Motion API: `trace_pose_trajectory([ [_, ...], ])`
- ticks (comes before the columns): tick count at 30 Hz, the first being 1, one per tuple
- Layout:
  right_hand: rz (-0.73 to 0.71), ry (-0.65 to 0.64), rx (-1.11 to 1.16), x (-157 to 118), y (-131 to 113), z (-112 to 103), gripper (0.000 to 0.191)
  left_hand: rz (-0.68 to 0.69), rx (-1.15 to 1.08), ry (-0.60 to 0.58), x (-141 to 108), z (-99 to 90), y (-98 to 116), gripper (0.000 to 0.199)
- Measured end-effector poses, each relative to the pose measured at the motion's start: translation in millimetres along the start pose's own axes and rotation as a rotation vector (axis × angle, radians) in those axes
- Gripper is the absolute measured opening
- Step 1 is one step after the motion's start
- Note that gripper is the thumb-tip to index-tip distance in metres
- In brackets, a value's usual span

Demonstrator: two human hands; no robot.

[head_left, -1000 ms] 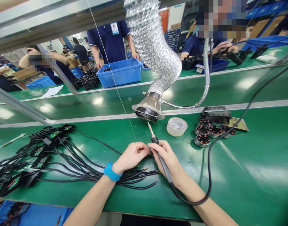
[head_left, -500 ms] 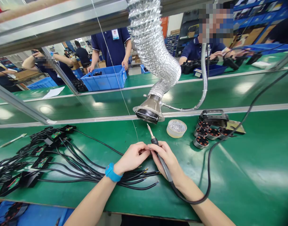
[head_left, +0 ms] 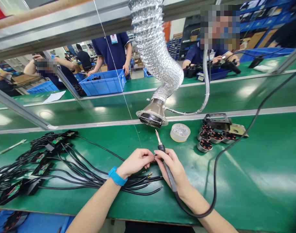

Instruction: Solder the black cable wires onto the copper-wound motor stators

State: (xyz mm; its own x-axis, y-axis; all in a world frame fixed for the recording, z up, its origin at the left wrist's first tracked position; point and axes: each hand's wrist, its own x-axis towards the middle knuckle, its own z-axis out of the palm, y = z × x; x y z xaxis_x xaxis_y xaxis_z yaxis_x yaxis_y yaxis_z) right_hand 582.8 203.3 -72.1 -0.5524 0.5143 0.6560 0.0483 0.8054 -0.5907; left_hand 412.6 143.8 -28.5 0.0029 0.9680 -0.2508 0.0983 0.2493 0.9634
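Work in hand reads as soldering at the wire ends. Right hand (head_left: 174, 171) is closed around a soldering iron (head_left: 161, 148), pen grip, tip pointing forward, clear of the wires. Left hand (head_left: 135, 162), blue wristband on its wrist, has its fingers pressed together just beside the right hand. Whatever they pinch is hidden, perhaps a single wire end. The black wire bundle (head_left: 109, 185) fans out under and left of the left hand, stripped ends (head_left: 150, 174) just below the fingers.

Bringing tip to wire would call for a short, steady move down and back from where the iron points. Forward of the right hand sit the fume extractor nozzle (head_left: 152, 115) and a round tub of metal wool (head_left: 180, 132), near the tip. Farther right, motor stators (head_left: 205, 145). Open green mat (head_left: 245, 194) lies right of the right hand, crossed by the iron's cord (head_left: 212, 202). Near bench edge runs just behind both forearms.
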Motion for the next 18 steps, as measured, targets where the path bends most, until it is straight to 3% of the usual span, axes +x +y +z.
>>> trace_pose_trajectory([
  [4,-0.028,-0.017,-0.012,-8,-1,3,0.047,-0.011,-0.037,0.035,2,1.6,-5,0.049],
  [12,0.077,0.09,0.025,-7,-8,-8,0.039,-0.028,-0.075,0.067,4,1.3,-3,0.042],
  [18,0.178,0.154,0.034,-1,-5,-2,0.035,-0.034,-0.073,0.069,5,-0.2,-4,0.039],
])
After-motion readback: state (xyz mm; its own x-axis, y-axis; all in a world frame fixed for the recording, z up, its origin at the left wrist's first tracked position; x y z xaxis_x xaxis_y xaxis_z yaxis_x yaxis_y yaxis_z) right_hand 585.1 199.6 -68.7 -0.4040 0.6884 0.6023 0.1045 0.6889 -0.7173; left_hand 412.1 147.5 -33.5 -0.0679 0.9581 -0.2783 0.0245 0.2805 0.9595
